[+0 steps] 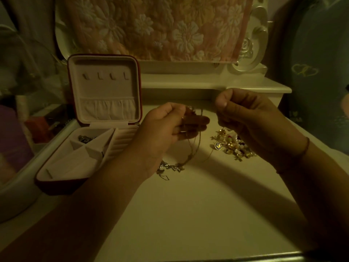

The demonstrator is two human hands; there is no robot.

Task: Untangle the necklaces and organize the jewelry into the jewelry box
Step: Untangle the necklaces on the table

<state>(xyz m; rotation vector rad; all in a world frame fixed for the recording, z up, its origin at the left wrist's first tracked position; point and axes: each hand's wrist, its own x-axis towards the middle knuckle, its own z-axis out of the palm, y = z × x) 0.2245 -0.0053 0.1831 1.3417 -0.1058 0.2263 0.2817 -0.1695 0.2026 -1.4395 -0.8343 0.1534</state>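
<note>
Tangled gold necklaces (171, 167) are dangling, lower ends pooling in a heap. Red jewelry box (105, 87) is standing open at their 9 o'clock, lid upright. Loose jewelry pile (233, 147) is lying at 3 o'clock.

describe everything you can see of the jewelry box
The jewelry box is square, red outside with pale soft-looking lining, and stands open on the white table. Its upright lid carries four small hooks above a gathered pocket. The base has divided compartments and a ribbed ring-roll strip; one far compartment holds a dark piece of jewelry. The left forearm overlaps its near corner; contact cannot be told.
</note>
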